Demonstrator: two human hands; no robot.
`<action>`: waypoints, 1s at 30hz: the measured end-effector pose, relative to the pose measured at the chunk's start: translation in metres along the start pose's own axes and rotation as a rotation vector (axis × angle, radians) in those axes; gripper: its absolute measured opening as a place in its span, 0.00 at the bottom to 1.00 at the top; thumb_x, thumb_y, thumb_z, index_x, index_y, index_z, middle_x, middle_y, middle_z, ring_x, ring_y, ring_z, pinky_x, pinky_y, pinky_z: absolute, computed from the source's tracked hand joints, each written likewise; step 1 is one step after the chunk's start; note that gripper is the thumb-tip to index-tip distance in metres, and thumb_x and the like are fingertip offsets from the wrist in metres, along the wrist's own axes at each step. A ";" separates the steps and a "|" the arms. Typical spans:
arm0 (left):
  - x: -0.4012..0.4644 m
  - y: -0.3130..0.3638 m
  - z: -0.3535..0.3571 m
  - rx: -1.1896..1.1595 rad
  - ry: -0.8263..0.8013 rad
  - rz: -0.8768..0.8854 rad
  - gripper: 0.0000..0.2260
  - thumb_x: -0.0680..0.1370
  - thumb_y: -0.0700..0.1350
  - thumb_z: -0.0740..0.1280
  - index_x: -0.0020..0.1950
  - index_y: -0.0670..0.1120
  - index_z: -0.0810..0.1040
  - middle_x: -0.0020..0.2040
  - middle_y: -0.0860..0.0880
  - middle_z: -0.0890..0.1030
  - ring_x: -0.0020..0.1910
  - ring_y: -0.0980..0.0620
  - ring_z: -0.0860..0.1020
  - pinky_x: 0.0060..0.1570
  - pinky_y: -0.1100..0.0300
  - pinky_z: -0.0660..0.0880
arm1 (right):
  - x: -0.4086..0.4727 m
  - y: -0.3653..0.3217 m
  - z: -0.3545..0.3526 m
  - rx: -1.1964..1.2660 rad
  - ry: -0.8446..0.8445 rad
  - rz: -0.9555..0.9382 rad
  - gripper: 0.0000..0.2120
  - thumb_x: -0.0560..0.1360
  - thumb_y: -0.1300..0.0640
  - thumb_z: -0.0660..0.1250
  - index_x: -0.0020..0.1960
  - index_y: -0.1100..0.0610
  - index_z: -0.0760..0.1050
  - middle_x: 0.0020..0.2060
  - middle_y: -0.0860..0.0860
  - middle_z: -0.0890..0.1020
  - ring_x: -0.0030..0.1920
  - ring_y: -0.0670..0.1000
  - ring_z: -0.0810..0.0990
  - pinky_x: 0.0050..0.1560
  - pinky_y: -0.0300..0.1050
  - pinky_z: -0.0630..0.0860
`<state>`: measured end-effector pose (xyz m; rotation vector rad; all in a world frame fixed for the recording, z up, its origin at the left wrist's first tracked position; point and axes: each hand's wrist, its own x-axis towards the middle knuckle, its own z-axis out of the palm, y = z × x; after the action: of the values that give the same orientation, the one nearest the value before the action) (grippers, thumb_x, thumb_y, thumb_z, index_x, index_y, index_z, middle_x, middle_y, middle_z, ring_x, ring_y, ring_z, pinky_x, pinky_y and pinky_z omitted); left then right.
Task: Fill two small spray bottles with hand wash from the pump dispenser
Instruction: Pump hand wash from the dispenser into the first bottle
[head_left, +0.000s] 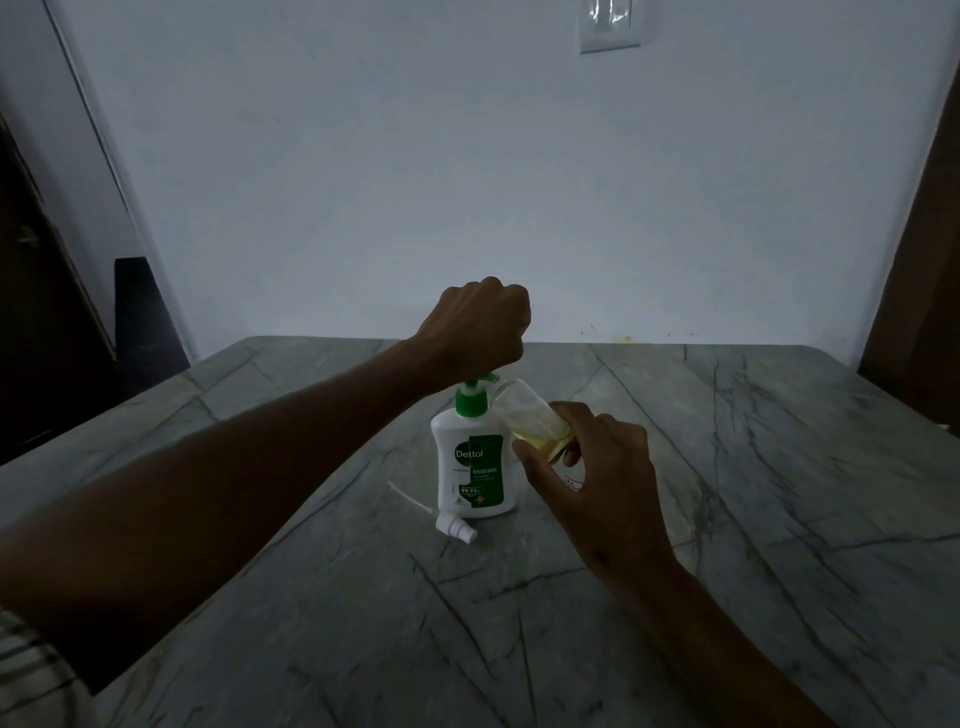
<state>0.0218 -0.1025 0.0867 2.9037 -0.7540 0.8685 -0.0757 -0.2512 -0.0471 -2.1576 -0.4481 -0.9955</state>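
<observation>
Left of centre in the frame, a loose spray cap (457, 528) with its thin tube lies on the grey stone table (753, 467), just beside the foot of the white soap dispenser (472, 467). The left hand (475, 327), closed in a fist, sits on top of the green pump. At centre right, the right hand (602, 483) grips a small clear bottle (530, 415), tilted, mouth up by the pump spout, yellowish liquid in its lower end.

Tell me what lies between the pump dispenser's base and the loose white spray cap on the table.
Nothing: in the head view the white spray cap lies just in front of the white, green-pumped dispenser, with only bare grey marble table between.
</observation>
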 end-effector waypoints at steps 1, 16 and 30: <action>-0.002 0.000 0.002 -0.009 -0.003 -0.005 0.17 0.70 0.32 0.61 0.29 0.50 0.60 0.27 0.52 0.63 0.27 0.51 0.62 0.32 0.57 0.62 | -0.001 0.001 0.001 -0.006 -0.019 0.017 0.26 0.74 0.31 0.59 0.60 0.50 0.76 0.42 0.41 0.73 0.41 0.38 0.67 0.45 0.29 0.60; -0.003 0.000 0.005 0.012 -0.003 -0.008 0.15 0.68 0.31 0.61 0.28 0.48 0.61 0.27 0.51 0.63 0.28 0.48 0.64 0.33 0.55 0.64 | -0.003 0.002 0.001 -0.024 -0.021 0.027 0.26 0.74 0.32 0.59 0.59 0.50 0.75 0.42 0.41 0.73 0.41 0.40 0.67 0.42 0.31 0.60; -0.003 -0.001 0.005 0.022 -0.014 -0.004 0.15 0.69 0.31 0.60 0.28 0.47 0.61 0.27 0.50 0.62 0.29 0.48 0.62 0.33 0.55 0.63 | -0.003 0.004 0.002 0.027 -0.071 0.045 0.27 0.75 0.31 0.57 0.63 0.48 0.73 0.46 0.41 0.73 0.44 0.43 0.73 0.41 0.31 0.66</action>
<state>0.0228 -0.1013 0.0809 2.9327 -0.7438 0.8618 -0.0743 -0.2527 -0.0528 -2.1742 -0.4430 -0.8855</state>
